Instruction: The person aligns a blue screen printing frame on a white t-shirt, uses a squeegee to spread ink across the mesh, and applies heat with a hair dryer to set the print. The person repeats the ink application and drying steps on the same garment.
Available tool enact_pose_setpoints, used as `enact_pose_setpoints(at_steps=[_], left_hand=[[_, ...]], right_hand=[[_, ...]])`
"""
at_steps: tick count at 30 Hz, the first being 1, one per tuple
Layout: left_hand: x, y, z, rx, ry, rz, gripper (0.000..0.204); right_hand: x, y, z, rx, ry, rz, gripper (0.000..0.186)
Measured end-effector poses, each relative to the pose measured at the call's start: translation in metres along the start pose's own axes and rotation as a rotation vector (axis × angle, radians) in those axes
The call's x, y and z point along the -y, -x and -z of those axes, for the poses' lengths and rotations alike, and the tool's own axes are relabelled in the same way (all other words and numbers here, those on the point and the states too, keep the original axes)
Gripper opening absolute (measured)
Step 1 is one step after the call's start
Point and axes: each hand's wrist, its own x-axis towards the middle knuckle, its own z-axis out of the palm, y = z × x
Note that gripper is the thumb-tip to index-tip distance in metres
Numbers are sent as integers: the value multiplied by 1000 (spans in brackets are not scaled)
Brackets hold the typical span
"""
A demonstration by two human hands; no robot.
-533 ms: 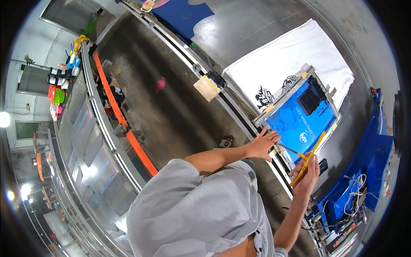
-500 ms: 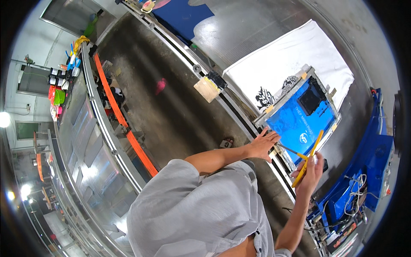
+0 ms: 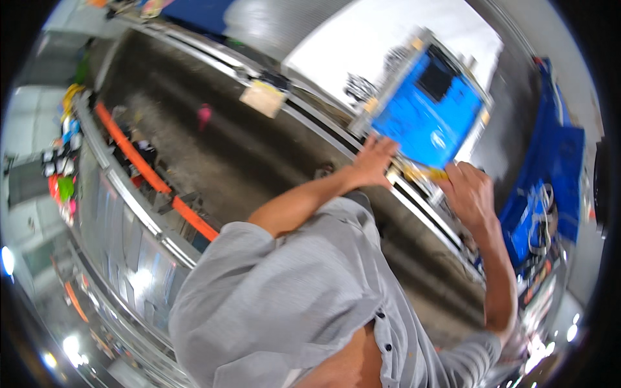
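Note:
A screen-printing frame (image 3: 486,116) with blue mesh (image 3: 424,119) and a dark rectangular patch (image 3: 438,76) lies tilted on white cloth (image 3: 369,32) at the table's near edge. My left hand (image 3: 375,161) rests by its near left corner, fingers stretched out. Along the frame's near edge, my right hand (image 3: 471,191) is closed round a yellow T-handled tool (image 3: 424,172). Motion blur and my fingers hide part of that tool. Black printed figures (image 3: 362,90) show on the cloth left of the frame.
A metal rail (image 3: 317,116) runs along the table's near edge, with a wooden block (image 3: 263,98) on it. Blue sheeting with cables (image 3: 543,200) hangs at right. An orange bar (image 3: 139,152) edges another long table (image 3: 123,246) across the aisle.
The view has shifted, so the table sits higher and further left. My right hand has turned over with the yellow tool, whose handle now lies along the frame's near edge.

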Motion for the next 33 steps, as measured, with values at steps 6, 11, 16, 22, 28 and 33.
enact_pose_setpoints(at_steps=[6,11,16,22,28,33], left_hand=[[10,7,1,-41,-65,32,119],[9,8,0,-18,-64,26,120],[19,8,-2,-2,-45,-18,121],[19,9,9,58,-57,-32,124],[13,11,5,-2,-155,-40,124],[11,10,6,13,-135,-45,120]], right_hand=[[33,-15,9,104,-1687,-994,26],[58,-21,-24,-432,-2278,-853,28],[52,-24,-8,-440,-704,-645,37],[20,-23,41,-96,-126,61,36],[20,-31,19,-179,75,278,20],[45,-31,5,-239,79,-26,19]])
